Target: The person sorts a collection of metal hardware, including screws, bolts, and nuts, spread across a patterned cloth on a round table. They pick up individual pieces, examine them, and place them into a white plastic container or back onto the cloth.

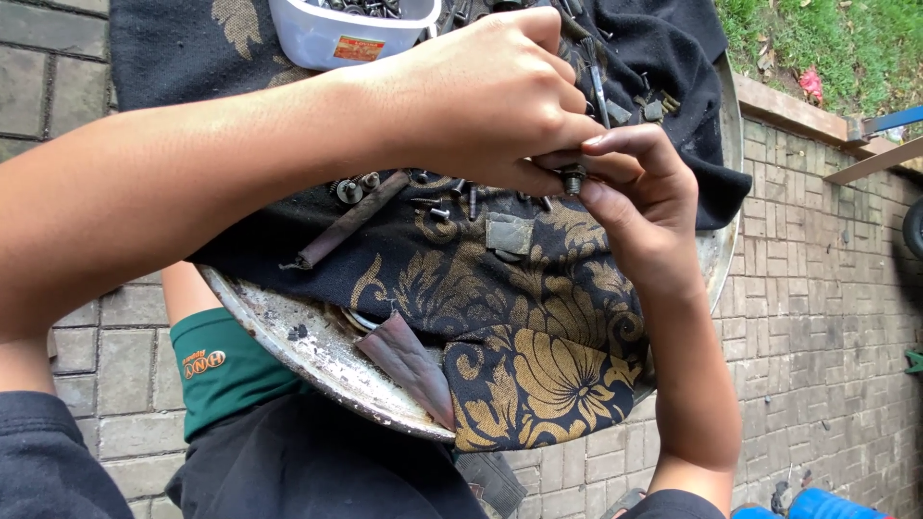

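Observation:
Both of my hands meet over a round metal tray [308, 351] draped with a black cloth with gold flower patterns [538, 336]. My left hand [481, 91] comes in from the left, fingers curled, pinching a small metal bolt with a nut [574, 179]. My right hand [639, 192] rises from below and grips the same bolt with thumb and fingertips. Several loose screws and bolts [437, 202] lie on the cloth just under my hands.
A white plastic tub [332, 34] with small parts stands at the cloth's top edge. A dark metal rod [351, 221] and a flat grey piece [508, 234] lie on the cloth. Brick paving [827, 308] surrounds the tray; grass [827, 43] is at upper right.

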